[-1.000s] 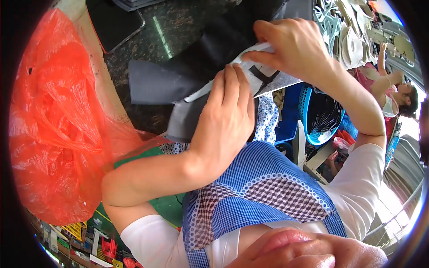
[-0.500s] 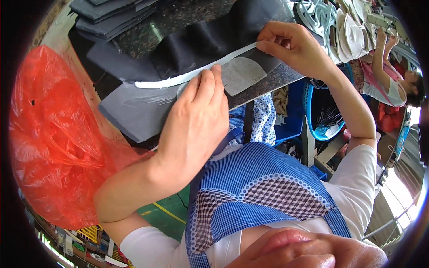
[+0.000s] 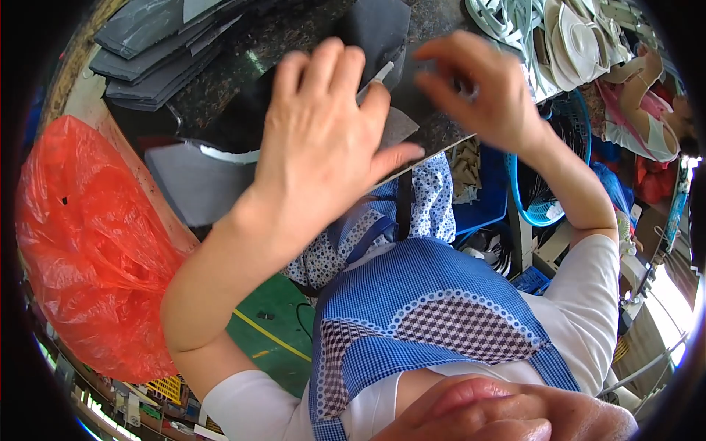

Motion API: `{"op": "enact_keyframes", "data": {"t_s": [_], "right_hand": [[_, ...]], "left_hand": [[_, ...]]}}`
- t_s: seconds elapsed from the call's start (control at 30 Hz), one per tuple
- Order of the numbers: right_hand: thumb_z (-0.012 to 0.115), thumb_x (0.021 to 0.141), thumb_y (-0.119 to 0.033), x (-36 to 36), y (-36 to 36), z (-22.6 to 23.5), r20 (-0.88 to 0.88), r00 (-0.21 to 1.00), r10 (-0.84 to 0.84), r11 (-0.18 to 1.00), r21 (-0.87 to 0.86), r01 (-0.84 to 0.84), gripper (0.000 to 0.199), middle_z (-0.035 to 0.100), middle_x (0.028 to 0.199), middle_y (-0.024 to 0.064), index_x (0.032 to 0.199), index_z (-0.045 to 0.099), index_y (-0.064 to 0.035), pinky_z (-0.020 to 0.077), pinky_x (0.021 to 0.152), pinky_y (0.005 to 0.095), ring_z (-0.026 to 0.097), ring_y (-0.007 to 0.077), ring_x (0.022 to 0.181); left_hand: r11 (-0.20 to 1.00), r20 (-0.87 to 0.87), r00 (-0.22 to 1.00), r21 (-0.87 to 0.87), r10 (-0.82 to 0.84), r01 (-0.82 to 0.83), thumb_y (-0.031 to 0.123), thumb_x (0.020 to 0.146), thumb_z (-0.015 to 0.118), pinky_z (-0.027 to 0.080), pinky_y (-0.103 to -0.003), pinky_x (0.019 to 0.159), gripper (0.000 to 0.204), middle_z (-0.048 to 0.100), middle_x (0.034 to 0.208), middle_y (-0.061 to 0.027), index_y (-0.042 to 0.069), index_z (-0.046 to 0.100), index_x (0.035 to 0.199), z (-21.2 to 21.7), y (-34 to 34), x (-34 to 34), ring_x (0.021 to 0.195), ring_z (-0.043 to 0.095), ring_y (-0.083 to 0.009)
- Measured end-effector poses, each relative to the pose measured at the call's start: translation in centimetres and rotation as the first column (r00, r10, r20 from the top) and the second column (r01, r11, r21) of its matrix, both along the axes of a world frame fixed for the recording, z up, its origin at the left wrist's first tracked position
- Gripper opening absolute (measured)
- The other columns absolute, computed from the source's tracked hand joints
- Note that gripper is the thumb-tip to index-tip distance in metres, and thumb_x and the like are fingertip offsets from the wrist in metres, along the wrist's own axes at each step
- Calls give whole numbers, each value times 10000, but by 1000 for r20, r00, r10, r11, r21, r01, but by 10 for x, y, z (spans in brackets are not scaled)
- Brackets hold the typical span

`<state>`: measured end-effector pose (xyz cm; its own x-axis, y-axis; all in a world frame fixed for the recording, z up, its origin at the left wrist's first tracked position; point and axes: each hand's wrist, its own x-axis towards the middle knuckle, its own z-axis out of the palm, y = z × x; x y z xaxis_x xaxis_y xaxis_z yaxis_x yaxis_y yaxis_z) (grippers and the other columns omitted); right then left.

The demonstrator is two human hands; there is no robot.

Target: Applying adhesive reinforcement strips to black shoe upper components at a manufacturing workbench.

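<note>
My left hand (image 3: 316, 140) lies palm down with spread fingers over a dark grey sheet piece (image 3: 195, 184) on the worktop. A narrow white strip (image 3: 229, 156) runs along the piece's edge; my hand hides its middle, and its far end shows beyond my index finger. A lighter grey patch (image 3: 401, 125) peeks out beside my thumb. To the right, my right hand (image 3: 482, 92) is slightly blurred above the worktop, thumb and fingers apart with nothing visible between them. Another dark flap (image 3: 379, 29) lies beyond the strip's far end.
A stack of dark grey sheets (image 3: 158, 55) lies at far left, above a red plastic bag (image 3: 103, 257). Pale straps (image 3: 504, 22) and white cut pieces (image 3: 577, 48) sit at far right. A blue basket (image 3: 517, 191) stands below; another person's arm (image 3: 638, 92) shows beyond.
My right hand has let go of the white strip's end. My left hand has moved farther away and flattened with fingers spread. The black material that stood up behind the strip now lies lower.
</note>
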<state>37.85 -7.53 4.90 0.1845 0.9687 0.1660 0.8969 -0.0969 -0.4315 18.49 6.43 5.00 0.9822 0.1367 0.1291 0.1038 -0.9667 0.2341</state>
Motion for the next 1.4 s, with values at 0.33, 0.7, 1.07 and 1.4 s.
{"op": "enact_keyframes", "data": {"t_s": [0.33,0.7,1.07,1.4], "right_hand": [[691,980,-279,1,-11,-35,-20,992,122,989,91,-119,409,612,971,102,1302,673,-28,587,711,349,664,230,842],[734,931,-277,54,40,1,-449,857,-253,809,-584,-67,274,761,881,79,1056,763,-36,541,675,334,685,197,744],[711,658,-61,28,-16,-19,281,891,358,914,92,-396,495,700,1344,57,1152,749,-65,523,991,448,646,306,1205],[648,1016,-139,-6,28,-20,-606,754,252,954,23,-299,176,712,938,144,1087,709,9,557,766,348,697,237,826]], "left_hand": [[724,-85,913,-581,400,-371,102,813,864,331,-231,569,294,427,640,68,27,726,1061,3,50,-22,608,380,-25],[936,-73,996,346,-45,68,162,956,568,473,-483,1109,107,609,1404,-281,71,594,906,-11,-58,-25,1304,609,-375],[828,-183,970,560,159,-30,190,980,568,585,-411,909,115,697,1234,-311,80,599,960,-2,-78,-22,1105,729,-349],[804,-152,964,-531,220,-267,92,806,778,544,-414,810,275,682,948,-139,27,712,1065,16,49,-71,935,688,-323]]}}
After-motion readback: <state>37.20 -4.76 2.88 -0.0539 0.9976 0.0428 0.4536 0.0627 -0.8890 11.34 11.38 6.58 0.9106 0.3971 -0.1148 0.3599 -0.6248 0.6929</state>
